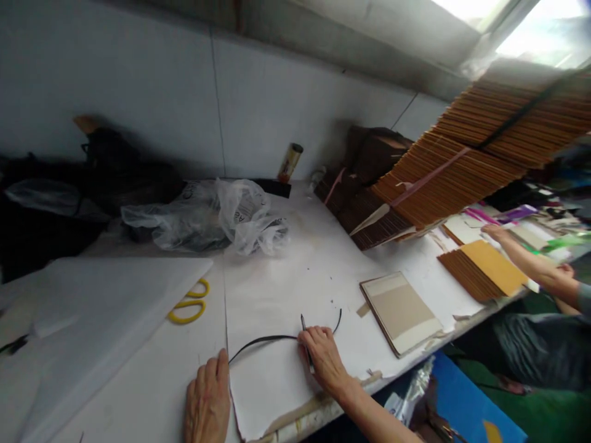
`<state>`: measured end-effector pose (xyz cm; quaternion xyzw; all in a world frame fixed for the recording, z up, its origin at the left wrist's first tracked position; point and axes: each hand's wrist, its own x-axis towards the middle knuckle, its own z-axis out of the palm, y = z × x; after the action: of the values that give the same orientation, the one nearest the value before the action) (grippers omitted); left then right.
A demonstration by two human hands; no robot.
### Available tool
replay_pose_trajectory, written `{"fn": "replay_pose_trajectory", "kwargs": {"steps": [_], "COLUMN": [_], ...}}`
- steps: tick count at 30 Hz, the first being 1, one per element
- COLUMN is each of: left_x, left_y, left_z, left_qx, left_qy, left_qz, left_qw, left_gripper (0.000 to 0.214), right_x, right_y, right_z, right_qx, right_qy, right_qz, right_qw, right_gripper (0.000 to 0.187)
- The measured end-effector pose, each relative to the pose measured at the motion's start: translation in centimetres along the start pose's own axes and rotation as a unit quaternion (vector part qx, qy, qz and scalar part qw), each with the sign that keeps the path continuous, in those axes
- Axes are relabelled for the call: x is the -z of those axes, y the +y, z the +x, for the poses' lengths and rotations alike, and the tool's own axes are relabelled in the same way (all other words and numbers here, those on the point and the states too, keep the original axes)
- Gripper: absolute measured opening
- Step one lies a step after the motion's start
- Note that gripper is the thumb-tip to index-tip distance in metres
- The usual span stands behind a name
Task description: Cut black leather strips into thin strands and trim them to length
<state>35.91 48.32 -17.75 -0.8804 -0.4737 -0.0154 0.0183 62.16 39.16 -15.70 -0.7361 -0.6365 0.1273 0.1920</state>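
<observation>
Right hand (323, 360) clenches a thin tool (303, 321), perhaps a blade, working the black strap (263, 339). Open left hand (207, 400) must pin the paper (272, 394) firmly.

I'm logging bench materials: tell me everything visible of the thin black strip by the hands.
The black strip is thin and flexible-looking, lying in a shallow arc on the white sheet. One end lies by the left hand; the right hand, holding a thin tool, covers it partway; the far end curls beyond.

The head camera looked down, close over the white paper-covered table (286, 277). It faced a grey wall (138, 80).
</observation>
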Motion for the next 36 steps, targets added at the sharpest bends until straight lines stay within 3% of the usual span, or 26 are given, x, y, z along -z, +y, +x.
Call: {"fn": "replay_pose_trajectory", "kwargs": {"steps": [4,7,9,11,13,14,18,22,25,29,33,36], "left_x": [0.5,1.1,2.5,4.5,6.5,7.3,9.3,9.8,9.1,7.8,7.2,6.6], "left_y": [-0.5,-1.6,-2.0,-1.9,-1.7,-1.7,-4.0,-8.7,-13.0,-19.1,-24.0,-26.2], "left_z": [-0.1,-1.2,-2.1,-2.6,-2.7,-2.7,-3.6,-6.7,-10.0,-15.4,-20.8,-23.3], "left_qx": [0.018,0.081,0.162,0.243,0.270,0.280,0.305,0.356,0.407,0.481,0.484,0.452], "left_qy": [-0.040,-0.065,-0.093,-0.136,-0.186,-0.186,-0.138,-0.069,-0.012,0.052,0.042,0.000], "left_qz": [-0.053,-0.188,-0.331,-0.479,-0.589,-0.622,-0.659,-0.689,-0.695,-0.687,-0.687,-0.692], "left_qw": [0.998,0.977,0.925,0.832,0.739,0.707,0.674,0.627,0.593,0.542,0.541,0.563], "left_gripper": [0.043,0.033,0.032,0.038,0.044,0.048,0.055,0.053,0.057,0.066,0.066,0.069], "right_x": [0.6,1.3,2.0,2.8,3.5,3.8,4.5,4.3,2.7,-0.7,-2.2,-0.9], "right_y": [-1.5,-3.9,-5.6,-7.1,-8.5,-9.2,-12.3,-16.2,-19.7,-25.1,-30.1,-32.8], "right_z": [-0.3,-0.5,-0.1,0.9,2.4,3.3,6.7,8.5,8.7,8.4,10.9,15.1], "right_qx": [0.010,0.001,-0.021,-0.057,-0.096,-0.109,-0.107,-0.102,-0.090,-0.048,0.039,0.095], "right_qy": [-0.021,-0.022,-0.008,0.012,0.030,0.037,0.030,-0.013,-0.050,-0.092,-0.087,-0.037], "right_qz": [0.094,0.202,0.272,0.336,0.401,0.429,0.512,0.556,0.550,0.497,0.413,0.350], "right_qw": [0.995,0.979,0.962,0.940,0.910,0.896,0.852,0.825,0.829,0.861,0.906,0.931], "right_gripper": [0.025,0.023,0.016,0.005,0.015,0.020,0.029,0.036,0.037,0.032,0.021,0.017]}}
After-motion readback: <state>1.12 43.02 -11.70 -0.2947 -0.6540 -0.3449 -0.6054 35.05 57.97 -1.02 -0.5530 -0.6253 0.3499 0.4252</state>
